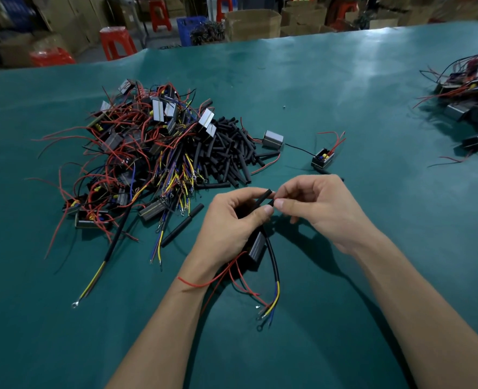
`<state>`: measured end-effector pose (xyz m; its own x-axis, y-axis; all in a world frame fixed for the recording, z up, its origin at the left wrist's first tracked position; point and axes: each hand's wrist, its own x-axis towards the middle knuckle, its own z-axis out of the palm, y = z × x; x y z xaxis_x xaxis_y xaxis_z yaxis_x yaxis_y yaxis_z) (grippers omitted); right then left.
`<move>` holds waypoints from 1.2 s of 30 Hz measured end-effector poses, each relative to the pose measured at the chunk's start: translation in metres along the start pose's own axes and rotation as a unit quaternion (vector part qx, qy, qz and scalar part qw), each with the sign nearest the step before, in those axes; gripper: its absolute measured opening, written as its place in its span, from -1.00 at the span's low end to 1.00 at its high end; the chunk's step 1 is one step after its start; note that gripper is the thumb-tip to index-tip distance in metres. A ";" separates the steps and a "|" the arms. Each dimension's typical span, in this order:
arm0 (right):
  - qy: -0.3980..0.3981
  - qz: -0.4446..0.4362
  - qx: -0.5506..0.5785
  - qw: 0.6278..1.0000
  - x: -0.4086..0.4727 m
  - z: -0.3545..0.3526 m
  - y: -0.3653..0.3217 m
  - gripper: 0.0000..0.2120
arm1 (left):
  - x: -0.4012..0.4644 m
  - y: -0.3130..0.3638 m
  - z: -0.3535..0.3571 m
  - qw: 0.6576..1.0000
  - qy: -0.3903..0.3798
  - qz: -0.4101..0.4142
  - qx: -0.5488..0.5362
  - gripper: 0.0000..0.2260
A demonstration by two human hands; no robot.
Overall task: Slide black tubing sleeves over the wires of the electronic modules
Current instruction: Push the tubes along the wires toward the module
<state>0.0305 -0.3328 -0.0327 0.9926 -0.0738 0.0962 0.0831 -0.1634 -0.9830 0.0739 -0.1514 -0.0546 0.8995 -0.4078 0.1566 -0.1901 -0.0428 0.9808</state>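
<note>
A wide green table [344, 88] fills most of the view, with cardboard boxes [253, 23], red plastic stools [117, 42] and a blue crate [190, 29] on the floor beyond its far edge. On the left of the table sits a big tangled heap of modules [136, 136] with red, yellow and blue wires, and just beside it on its right lies a pile of black sleeves [229, 153]. A second, smaller heap of modules [468, 99] lies at the far right edge, well apart from the hands. Between the two heaps stand two single modules, a grey one [273, 139] near the sleeve pile and an open one [322, 158] with red wires sticking up, just beyond the right hand. One loose sleeve [182, 225] lies on the table left of the left hand, and a long sleeved cable [111, 248] with a ring end trails out of the big heap toward the near edge. The left hand [232, 223] curls its fingers around a module [256, 246], whose red wires drape over the wrist and whose sleeved black lead [273, 265] loops down to bare yellow and blue ends. Its thumb and forefinger pinch a short black sleeve [264, 199] held above the table. The right hand [319, 203] meets that sleeve's upper end, thumb and forefinger pinched at the tip; whether a wire lies between them I cannot tell.
</note>
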 end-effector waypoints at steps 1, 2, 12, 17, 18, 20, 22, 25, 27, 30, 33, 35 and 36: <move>0.006 0.005 0.009 1.000 0.000 0.001 0.000 -0.85 | 0.000 0.001 0.000 1.000 -0.005 0.002 -0.001 -0.80; 0.009 0.012 0.020 1.000 0.000 0.002 -0.001 -0.85 | -0.001 0.002 0.000 1.000 -0.012 0.005 -0.004 -0.82; 0.050 0.003 0.057 0.997 0.000 0.000 -0.003 -0.84 | -0.001 0.003 -0.004 1.000 -0.024 -0.009 -0.013 -0.84; 0.043 -0.010 0.056 0.997 -0.001 0.002 -0.004 -0.78 | 0.000 0.002 -0.003 1.000 -0.018 -0.003 0.000 -0.87; 0.060 -0.006 0.070 0.996 0.000 0.001 -0.003 -0.78 | 0.000 0.002 -0.002 1.000 -0.022 -0.001 -0.008 -0.87; 0.088 0.007 0.098 0.991 0.001 -0.002 -0.003 -0.78 | 0.000 0.003 -0.002 1.000 -0.023 0.003 -0.018 -0.87; 0.100 0.016 0.121 0.987 0.001 -0.004 -0.003 -0.79 | 0.001 0.003 -0.001 1.000 -0.022 0.002 -0.018 -0.87; 0.100 0.020 0.140 0.985 0.000 -0.007 -0.005 -0.76 | 0.001 0.003 0.000 0.999 -0.024 -0.007 -0.023 -0.87; 0.097 0.017 0.138 0.986 -0.001 -0.008 -0.006 -0.74 | 0.001 0.003 -0.001 0.999 -0.028 -0.008 -0.027 -0.86; 0.082 0.010 0.114 0.990 0.000 -0.009 -0.004 -0.79 | 0.001 0.002 -0.002 0.999 -0.034 -0.006 -0.028 -0.83; 0.016 0.016 0.097 0.995 -0.002 -0.001 -0.005 -0.79 | 0.000 0.001 -0.004 0.999 -0.028 -0.004 -0.030 -0.87; 0.004 0.018 0.085 0.996 -0.003 0.006 -0.005 -0.81 | 0.000 0.001 -0.004 0.999 -0.024 -0.001 -0.030 -0.91; 0.011 0.018 0.080 0.997 -0.003 0.007 -0.004 -0.83 | 0.001 0.001 -0.004 0.999 -0.024 0.002 -0.030 -0.90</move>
<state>0.0275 -0.3246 -0.0299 0.9931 -0.0991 0.0629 0.0630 -0.0021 -0.9980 0.0758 -0.1479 -0.0530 0.8790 -0.4507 0.1556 -0.1679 0.0129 0.9857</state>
